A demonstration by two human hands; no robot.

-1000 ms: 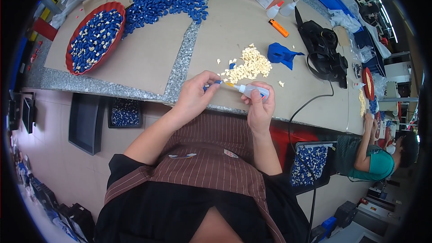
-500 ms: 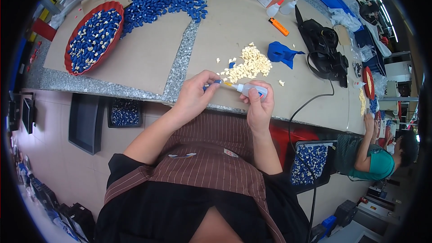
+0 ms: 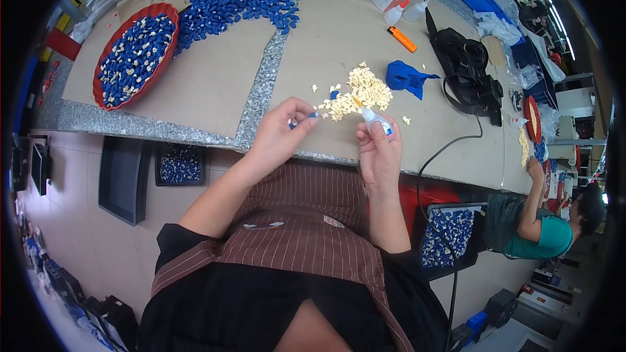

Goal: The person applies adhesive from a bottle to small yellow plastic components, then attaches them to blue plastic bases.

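Observation:
Between the thumb and fingers of my left hand [image 3: 282, 132] is a small blue piece [image 3: 312, 115]. My right hand [image 3: 379, 150] is wrapped around a small white glue bottle [image 3: 376, 121], its yellowish tip pointing up and away from the blue piece. Just beyond both hands lies a heap of small cream pieces [image 3: 369, 88] on the cardboard-covered table, with a single blue piece [image 3: 334, 95] at its left edge. A crumpled blue cloth [image 3: 405, 78] sits right of the heap.
A red scalloped dish [image 3: 175, 21] of blue and cream pieces stands left, beside a spread of blue pieces [image 3: 241, 1]. An orange lighter [image 3: 402, 39], two bottles [image 3: 395, 14], and a black strapped device [image 3: 471, 68] with a cable lie right. A co-worker [image 3: 544, 231] sits far right.
My right hand has drawn the glue bottle back to the right, away from the blue piece, and tilted its tip upward. My left hand has stayed nearly in place.

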